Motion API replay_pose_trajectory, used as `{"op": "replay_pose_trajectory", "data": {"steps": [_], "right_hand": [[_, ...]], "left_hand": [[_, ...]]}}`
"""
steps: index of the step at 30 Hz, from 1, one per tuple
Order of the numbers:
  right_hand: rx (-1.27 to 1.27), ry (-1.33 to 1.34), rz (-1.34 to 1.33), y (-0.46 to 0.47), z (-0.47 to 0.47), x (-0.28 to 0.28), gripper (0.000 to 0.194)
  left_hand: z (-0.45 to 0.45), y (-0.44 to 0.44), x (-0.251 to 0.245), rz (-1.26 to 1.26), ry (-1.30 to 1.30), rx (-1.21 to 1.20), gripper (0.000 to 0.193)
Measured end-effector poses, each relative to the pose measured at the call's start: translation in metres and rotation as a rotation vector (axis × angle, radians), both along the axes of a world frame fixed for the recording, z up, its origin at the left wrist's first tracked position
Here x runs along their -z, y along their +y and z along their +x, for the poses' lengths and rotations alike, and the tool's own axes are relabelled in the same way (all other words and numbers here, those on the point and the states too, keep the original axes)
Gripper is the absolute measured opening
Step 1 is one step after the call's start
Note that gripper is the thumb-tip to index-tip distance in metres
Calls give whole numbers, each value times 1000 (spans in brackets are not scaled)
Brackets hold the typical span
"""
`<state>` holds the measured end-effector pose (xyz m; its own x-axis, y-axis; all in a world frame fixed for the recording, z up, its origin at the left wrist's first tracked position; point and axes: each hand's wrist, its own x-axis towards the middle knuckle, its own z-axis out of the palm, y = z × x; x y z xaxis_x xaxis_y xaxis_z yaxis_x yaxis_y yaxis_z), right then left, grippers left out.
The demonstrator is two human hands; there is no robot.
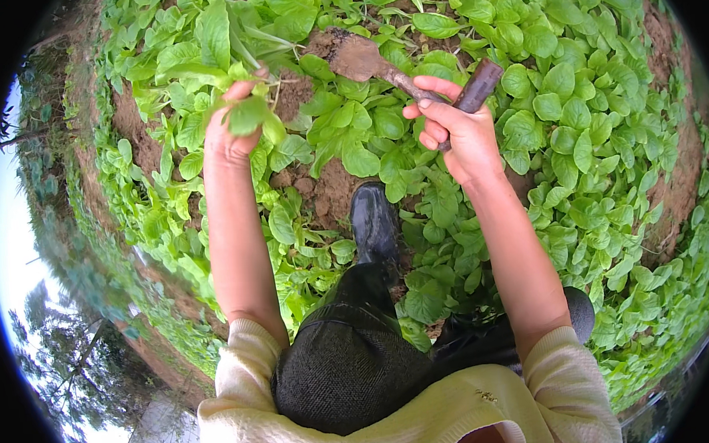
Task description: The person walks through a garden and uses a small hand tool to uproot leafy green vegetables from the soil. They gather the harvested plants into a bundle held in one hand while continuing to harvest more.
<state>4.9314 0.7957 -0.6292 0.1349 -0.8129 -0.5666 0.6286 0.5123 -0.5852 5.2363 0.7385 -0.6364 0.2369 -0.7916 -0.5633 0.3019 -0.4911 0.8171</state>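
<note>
In my left hand (232, 128) are leafy green seedlings (215, 39), with pale stems between the fingers and leaves partly covering the hand. Thin roots show beside the fingertips, next to a brown soil clump (292, 95); whether it hangs from them is unclear. My right hand (461, 128) grips a soil-caked hand trowel (355, 59) by its metal shank and dark handle (479, 85). The blade points up and left, over the plants, with dark soil stuck at its tip.
Dense leafy seedlings (555, 84) surround me, with bare soil (332, 192) between some of them. A black rubber boot (375, 220) stands among the plants below my hands. Trees (67, 357) and a pale structure (161, 436) lie at the lower left.
</note>
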Motion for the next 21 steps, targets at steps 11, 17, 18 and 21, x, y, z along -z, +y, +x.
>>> {"op": "replay_pose_trajectory", "data": {"steps": [11, 17, 18, 21], "right_hand": [[-63, 235, -54, -3, 13, 3, 27], [-33, 227, -29, 0, 3, -8, 26], [-14, 219, -36, 2, -5, -10, 26], [11, 241, -62, 8, -21, -20, 27]], "left_hand": [[-45, -35, 24, 168, 118, -15, 24], [-37, -35, 34, 118, 99, -114, 25], [-36, -23, 31, -30, 110, -154, 30], [-1, 15, 20, -174, 302, -48, 49]]}}
